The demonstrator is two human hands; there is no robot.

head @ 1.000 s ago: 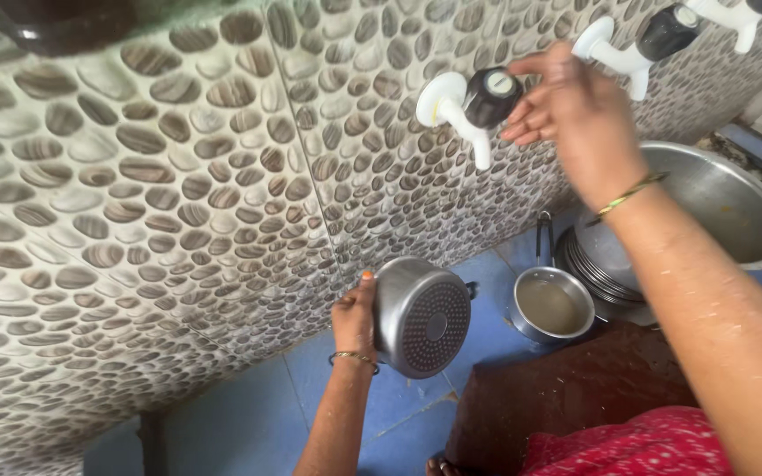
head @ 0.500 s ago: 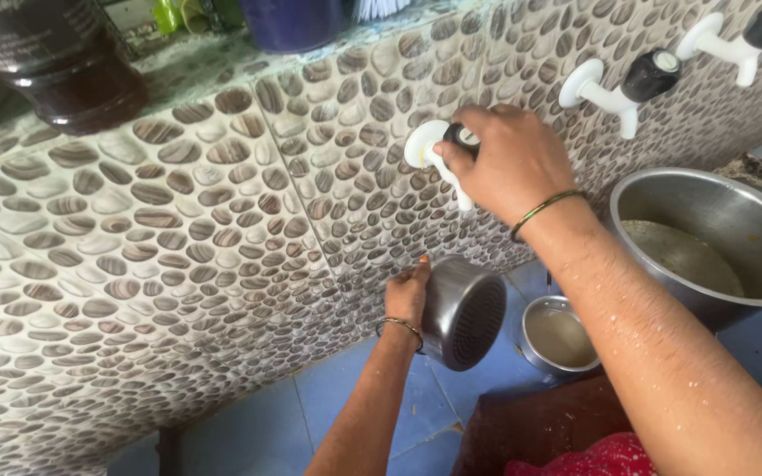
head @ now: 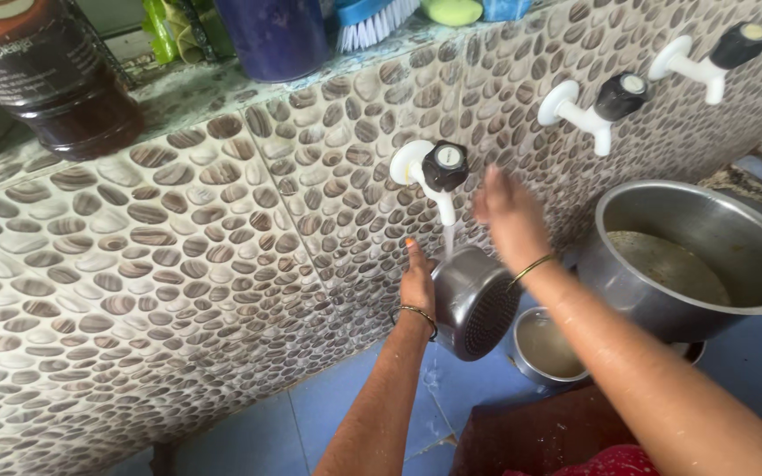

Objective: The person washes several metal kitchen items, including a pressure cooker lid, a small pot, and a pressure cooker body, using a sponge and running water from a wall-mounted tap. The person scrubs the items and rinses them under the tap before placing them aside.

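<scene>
While water now runs from the tap (head: 427,172), which the right hand (head: 511,216) gripped half a second ago, that hand hangs open-fingered just beside the stream. Left hand (head: 418,280): fingers closed on one strainer (head: 474,302), held under the spout, rinsing begun. Bowl (head: 544,345): one. Pot (head: 694,257): one. Taps: three. Bottle (head: 50,75), brush (head: 372,19): one each.

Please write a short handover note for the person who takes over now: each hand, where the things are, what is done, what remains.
Left hand: holds the small steel pot tilted under the white tap.
Right hand: empty, open, just beside the tap, touching nothing.
Done: water runs from the tap onto the pot.
Left: the pot is not set down; a small steel bowl stands on the blue floor below and a large steel basin with cloudy water beside it.
</scene>
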